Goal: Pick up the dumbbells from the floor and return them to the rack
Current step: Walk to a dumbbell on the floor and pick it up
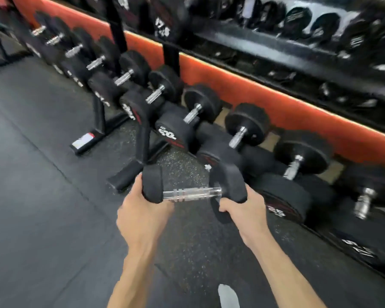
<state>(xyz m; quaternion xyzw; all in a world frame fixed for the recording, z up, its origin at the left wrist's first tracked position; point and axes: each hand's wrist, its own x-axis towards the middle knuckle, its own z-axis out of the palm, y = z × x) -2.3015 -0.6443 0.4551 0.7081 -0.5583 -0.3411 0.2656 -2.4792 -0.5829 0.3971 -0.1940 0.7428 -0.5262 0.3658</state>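
I hold one black dumbbell with a chrome handle level above the floor, in front of the rack. My left hand grips its left head from below and outside. My right hand grips the right head the same way. The handle between the heads is bare. The low rack runs diagonally from upper left to lower right, with several black dumbbells resting on it, handles pointing toward me. The view is blurred by motion.
An orange wall band runs behind the rack. An upper shelf holds more dark weights. Black rack feet stick out onto the speckled rubber floor. A light shoe tip shows at the bottom.
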